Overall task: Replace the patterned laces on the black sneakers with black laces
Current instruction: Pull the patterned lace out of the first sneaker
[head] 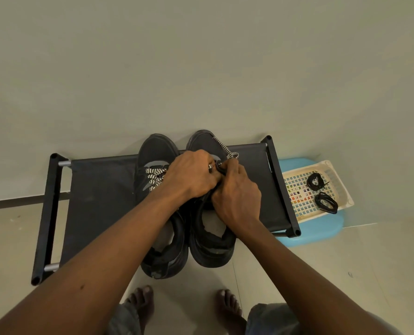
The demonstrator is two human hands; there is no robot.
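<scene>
A home corner: tiled floor, plain wall, fabric shoe rack.

Black sneakers side by side, patterned-laced.

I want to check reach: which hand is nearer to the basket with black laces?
Right. The right hand works on the right sneaker, closer to the basket; the left hand is farther left.

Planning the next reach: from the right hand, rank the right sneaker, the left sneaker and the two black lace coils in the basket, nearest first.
From the right hand:
1. Right sneaker, under the hand, touching.
2. Left sneaker, just left.
3. Black lace coils, in the basket far right; too close to rank.
</scene>
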